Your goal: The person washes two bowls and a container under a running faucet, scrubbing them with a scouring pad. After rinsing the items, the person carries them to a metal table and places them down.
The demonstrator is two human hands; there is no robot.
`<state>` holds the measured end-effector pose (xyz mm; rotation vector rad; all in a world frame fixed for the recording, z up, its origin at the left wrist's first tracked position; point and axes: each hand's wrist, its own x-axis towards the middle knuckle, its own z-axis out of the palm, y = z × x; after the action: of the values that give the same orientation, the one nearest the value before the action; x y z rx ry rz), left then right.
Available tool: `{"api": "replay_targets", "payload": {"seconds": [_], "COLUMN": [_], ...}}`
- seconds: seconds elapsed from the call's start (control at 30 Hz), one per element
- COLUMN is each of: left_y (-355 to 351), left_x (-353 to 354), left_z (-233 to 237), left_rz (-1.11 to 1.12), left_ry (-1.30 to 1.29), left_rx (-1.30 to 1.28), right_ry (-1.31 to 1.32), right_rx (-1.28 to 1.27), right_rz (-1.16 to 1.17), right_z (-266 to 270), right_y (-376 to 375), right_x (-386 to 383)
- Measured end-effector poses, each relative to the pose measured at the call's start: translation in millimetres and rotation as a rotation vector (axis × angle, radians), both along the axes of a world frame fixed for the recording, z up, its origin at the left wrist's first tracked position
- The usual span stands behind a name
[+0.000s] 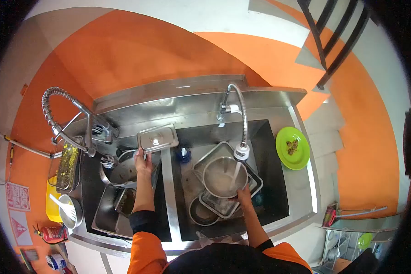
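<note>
My left hand grips the near left corner of a rectangular steel pan lid with a small round knob, above the left basin's right edge. In the right basin, my right hand is closed on the lower right rim of a round steel bowl. Water runs into the bowl from the white head of the flexible faucet. Beneath the bowl lie rectangular steel trays and a round pan. My right fingers are partly hidden by the bowl.
Pots and steel pans fill the left basin, under a spring-hose faucet. A green plate with food scraps rests on the right counter. A blue bottle stands by the divider. At left are a food-stained rack and a bowl.
</note>
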<state>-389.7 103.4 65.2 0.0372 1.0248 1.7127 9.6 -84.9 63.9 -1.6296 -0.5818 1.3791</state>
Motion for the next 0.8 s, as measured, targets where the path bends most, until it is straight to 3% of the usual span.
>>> {"api": "replay_targets", "payload": {"seconds": [0.23,0.33,0.53,0.67,0.77,0.8], "left_y": [8,10,18,23,20,12], "left_x": [34,41,43,48,37,68], "left_z": [-31,-35,-40,-36,-45,3], "left_rz": [0.148,0.175,0.224,0.177,0.036,0.234], "left_ry": [0.117,0.171,0.172,0.584,0.657,0.614], "left_rx": [0.169,0.108,0.186,-0.307,-0.314,-0.410], "right_ry": [0.067,0.093,0.158,-0.022,-0.121,-0.120], "right_rx": [-0.135,-0.226,-0.366,-0.361,-0.337,-0.341], "right_rz": [-0.016,0.052,0.184,0.183,0.237,0.242], "right_z": [-25,-30,-7,-11,-39,-73], "right_y": [-22,-27,-23,-23,-32,-38], "right_x": [29,40,49,53,64,73]}}
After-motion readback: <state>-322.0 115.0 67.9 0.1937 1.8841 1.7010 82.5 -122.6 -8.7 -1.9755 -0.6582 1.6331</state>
